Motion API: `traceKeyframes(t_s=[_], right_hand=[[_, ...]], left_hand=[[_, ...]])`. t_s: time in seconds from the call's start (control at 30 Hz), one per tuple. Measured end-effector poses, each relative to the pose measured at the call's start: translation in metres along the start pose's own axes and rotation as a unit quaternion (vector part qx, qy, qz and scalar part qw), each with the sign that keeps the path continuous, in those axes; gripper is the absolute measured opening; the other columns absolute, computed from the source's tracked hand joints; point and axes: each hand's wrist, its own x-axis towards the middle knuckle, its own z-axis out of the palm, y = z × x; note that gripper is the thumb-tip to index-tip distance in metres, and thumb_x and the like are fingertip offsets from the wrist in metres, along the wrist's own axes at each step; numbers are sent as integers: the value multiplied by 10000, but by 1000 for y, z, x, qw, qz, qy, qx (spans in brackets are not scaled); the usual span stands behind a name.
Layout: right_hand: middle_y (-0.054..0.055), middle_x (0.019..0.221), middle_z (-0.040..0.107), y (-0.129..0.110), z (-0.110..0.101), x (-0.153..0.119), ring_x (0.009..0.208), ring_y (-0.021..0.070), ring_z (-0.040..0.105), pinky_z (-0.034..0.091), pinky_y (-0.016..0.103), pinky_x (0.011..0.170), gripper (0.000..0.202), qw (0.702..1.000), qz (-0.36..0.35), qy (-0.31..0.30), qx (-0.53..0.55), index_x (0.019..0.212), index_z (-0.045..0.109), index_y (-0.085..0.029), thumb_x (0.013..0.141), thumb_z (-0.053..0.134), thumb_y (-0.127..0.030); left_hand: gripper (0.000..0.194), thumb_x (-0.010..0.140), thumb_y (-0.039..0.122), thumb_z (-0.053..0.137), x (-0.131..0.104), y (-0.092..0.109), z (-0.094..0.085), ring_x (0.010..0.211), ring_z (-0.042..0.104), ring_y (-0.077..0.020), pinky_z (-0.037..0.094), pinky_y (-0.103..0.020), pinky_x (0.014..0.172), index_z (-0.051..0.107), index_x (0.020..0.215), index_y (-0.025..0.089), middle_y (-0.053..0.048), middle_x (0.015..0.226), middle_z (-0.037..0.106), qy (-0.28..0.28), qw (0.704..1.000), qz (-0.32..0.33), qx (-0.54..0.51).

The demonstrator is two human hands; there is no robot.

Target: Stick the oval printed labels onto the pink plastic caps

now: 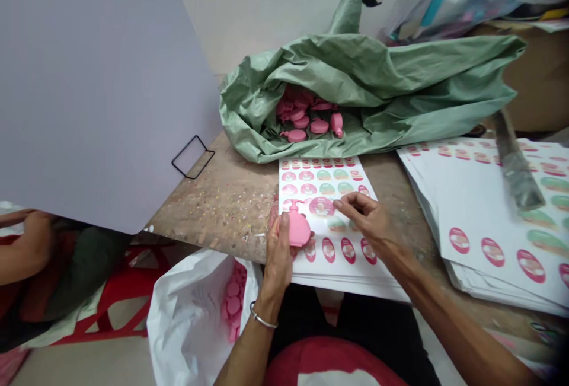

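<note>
My left hand [278, 255] is wrapped round a small flat pink pump bottle [299, 229], its nozzle pointing away from me. Between the thumb and finger of my right hand [370, 215] is the edge of an oval pink sticker [320, 207], just right of the bottle. Both hands are above a sheet of stickers [311, 266] with pink and green ovals, on top of a stack of paper. More pink pump bottles [319, 126] lie in the mouth of a green sack [400, 77] behind the sheet.
A white sack [182, 309] with pink pieces [234, 297] hangs open below the table's left edge. More sticker sheets [480, 208] are stacked at right, under a dark strip [520, 172]. A pale panel [98, 77] stands at left; beyond it are another person's arm [26, 246] and a red stool [118, 291].
</note>
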Motion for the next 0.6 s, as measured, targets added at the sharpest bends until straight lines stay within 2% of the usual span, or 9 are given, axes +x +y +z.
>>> traceKeyframes(t_s=[0.1,0.17,0.37,0.6], right_hand=[[38,849,730,-12,3,-11,789,200,659,523,302,686,315,999,-29,-23,11,842,738,-212,757,684,-510],[55,916,750,-17,8,-18,862,233,682,549,334,745,316,999,-35,-23,19,877,766,-211,754,692,-492],[43,834,755,-22,14,-24,743,205,697,574,313,685,280,998,-46,-18,42,876,775,-201,757,703,-443],[43,820,746,-21,17,-26,760,199,691,575,316,724,286,998,-51,-8,30,914,776,-203,771,700,-439]], left_hand=[[594,802,593,623,-4,7,11,893,693,-239,607,-317,669,595,1218,170,-133,1141,667,3,998,-24,-57],[544,824,560,614,-6,10,18,958,680,-251,609,-329,698,606,1211,177,-127,1198,656,0,996,-23,-80],[472,872,547,555,-9,10,23,952,688,-245,609,-351,740,656,1120,158,-115,1160,682,-39,994,-16,-104],[485,891,548,525,-11,10,23,968,685,-253,611,-353,746,665,1102,133,-127,1153,685,-37,993,-12,-113]])
